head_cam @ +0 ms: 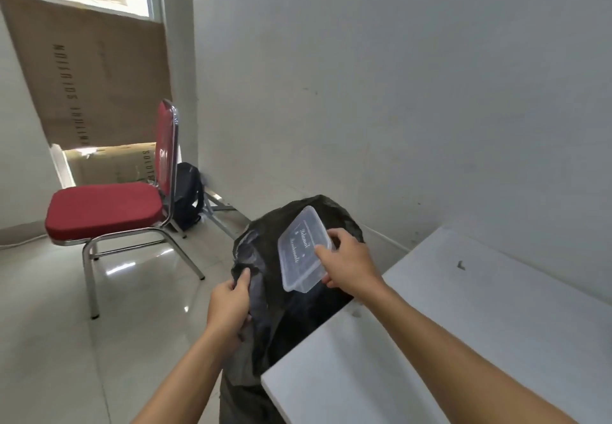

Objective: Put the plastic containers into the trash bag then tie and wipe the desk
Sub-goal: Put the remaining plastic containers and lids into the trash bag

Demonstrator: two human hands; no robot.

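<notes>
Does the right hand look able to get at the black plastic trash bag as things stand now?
Probably yes. The right hand holds the clear rectangular plastic container right over the black plastic trash bag, the left hand grips the bag's edge, and nothing shows between them.

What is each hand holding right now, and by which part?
The right hand grips the clear plastic container by its near long edge. The left hand pinches the black trash bag at its rim.

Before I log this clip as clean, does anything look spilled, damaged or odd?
Only a small dark mark on the white desk, toward the wall side; whether it is dirt or damage, I cannot tell. No spill shows.
</notes>
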